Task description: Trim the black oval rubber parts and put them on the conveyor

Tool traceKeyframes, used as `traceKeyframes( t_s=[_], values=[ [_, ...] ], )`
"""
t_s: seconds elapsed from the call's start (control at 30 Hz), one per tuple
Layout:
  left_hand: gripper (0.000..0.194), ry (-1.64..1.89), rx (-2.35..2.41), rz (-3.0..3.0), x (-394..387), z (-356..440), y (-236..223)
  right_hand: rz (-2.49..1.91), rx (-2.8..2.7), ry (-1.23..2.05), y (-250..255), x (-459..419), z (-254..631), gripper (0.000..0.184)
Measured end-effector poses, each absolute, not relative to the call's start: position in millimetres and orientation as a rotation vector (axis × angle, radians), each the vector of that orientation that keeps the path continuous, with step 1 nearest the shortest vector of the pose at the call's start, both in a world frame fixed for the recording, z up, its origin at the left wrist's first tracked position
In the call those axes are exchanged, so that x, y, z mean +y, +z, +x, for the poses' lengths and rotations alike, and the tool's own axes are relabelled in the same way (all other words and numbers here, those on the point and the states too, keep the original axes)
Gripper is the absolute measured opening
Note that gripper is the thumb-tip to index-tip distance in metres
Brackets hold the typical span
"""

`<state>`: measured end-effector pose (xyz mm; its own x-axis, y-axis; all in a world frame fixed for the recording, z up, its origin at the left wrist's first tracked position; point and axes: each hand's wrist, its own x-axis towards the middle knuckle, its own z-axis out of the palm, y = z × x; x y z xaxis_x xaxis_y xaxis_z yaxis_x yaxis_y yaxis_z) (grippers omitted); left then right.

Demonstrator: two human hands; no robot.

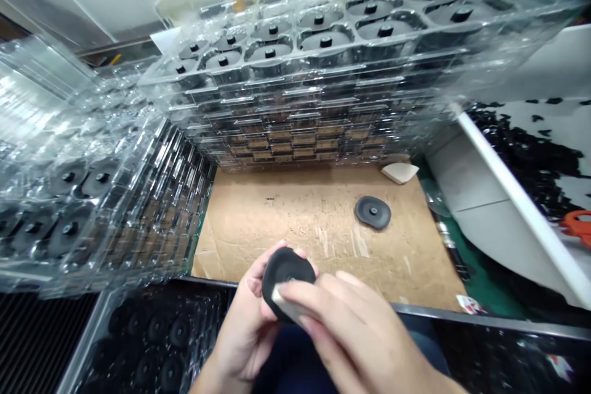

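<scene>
My left hand (247, 314) grips a round black rubber disc (289, 261) by its edge, tilted up over the front edge of the table. In my right hand (351, 326) a small pale piece (278, 294), perhaps a sponge wedge, is pinched between thumb and fingers and pressed to the disc's face. My fingers cover most of this piece and the disc's lower right side. A second black disc (373, 212) with a small central stud lies on the cardboard (286, 209). Behind it rests a cream-coloured wedge (399, 172).
Stacked clear plastic trays (295, 83) of black discs stand at the back; another stack (124, 221) rises on the left. Below it sits a tray of discs (154, 335). On the right, a white bin (521, 197) holds black scraps and an orange-handled tool (577, 225).
</scene>
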<state>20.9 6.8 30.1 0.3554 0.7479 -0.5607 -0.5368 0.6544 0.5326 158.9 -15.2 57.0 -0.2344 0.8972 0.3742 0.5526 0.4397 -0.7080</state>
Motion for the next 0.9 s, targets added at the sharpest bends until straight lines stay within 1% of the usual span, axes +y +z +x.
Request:
traceKeyframes(
  t_s=[0.07,0.1,0.2,0.27,0.33,0.43,0.53,0.63,0.7,0.77,0.9],
  values=[
    [0.051,0.815,0.850,0.259,8.0,18.7,30.7,-1.281,-1.994,0.661,58.5,-23.3,173.4,0.030],
    [0.050,0.807,0.841,0.252,7.9,18.4,30.1,-1.331,-2.022,0.653,59.9,-25.7,179.6,0.030],
    [0.049,0.819,0.808,0.239,6.7,18.8,27.4,-1.443,-2.081,0.452,65.1,-22.0,187.4,0.031],
    [0.048,0.843,0.792,0.236,6.1,17.7,27.2,-1.350,-2.101,0.320,66.0,-11.9,185.3,0.031],
    [0.051,0.855,0.781,0.257,6.2,15.4,28.9,-1.234,-2.036,0.295,61.8,-0.7,182.7,0.032],
    [0.052,0.832,0.716,0.301,6.2,13.3,33.2,-1.290,-1.912,0.454,44.8,7.6,183.8,0.031],
    [0.048,0.799,0.705,0.275,4.8,14.1,33.8,-1.497,-1.696,0.618,17.8,-0.8,188.3,0.026],
    [0.049,0.829,0.735,0.167,3.6,15.0,26.5,-1.701,-1.478,0.727,-13.9,-22.2,190.0,0.026],
    [0.047,0.856,0.716,0.086,4.0,15.0,19.4,-1.729,-1.560,0.805,-33.9,-38.2,189.0,0.025],
    [0.040,0.871,0.700,0.028,5.6,14.9,13.8,-1.690,-1.690,0.854,-49.6,-50.9,187.4,0.024],
    [0.031,0.891,0.701,-0.013,9.7,15.7,12.0,-1.676,-1.748,0.854,-59.2,-58.1,188.9,0.025]
  ],
)
